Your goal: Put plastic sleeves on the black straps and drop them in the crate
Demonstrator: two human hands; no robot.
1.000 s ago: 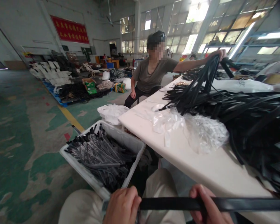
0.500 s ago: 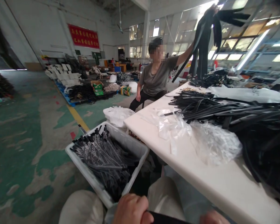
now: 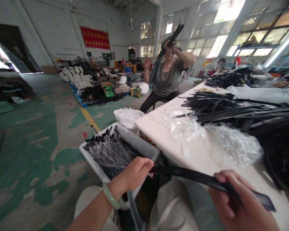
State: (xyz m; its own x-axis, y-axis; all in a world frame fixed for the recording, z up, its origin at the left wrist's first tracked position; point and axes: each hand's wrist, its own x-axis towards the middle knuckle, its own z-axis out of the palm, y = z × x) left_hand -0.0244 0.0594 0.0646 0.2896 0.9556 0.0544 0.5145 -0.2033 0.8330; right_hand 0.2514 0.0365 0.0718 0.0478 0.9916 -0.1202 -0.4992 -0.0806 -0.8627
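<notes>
between my left hand (image 3: 137, 173) and right hand (image 3: 242, 197), both pinching it, a black strap (image 3: 185, 173) bows; a slack left grip could drop it toward the crate (image 3: 136, 141) just beyond.

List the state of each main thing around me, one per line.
Black strap: stretched between both hands, slightly bowed
Left hand: closed
Right hand: closed
Bin: open, holding many strips
Clear plastic: crumpled
Strap pile: loosely heaped
Raised bundle: held up by the person opposite
</notes>
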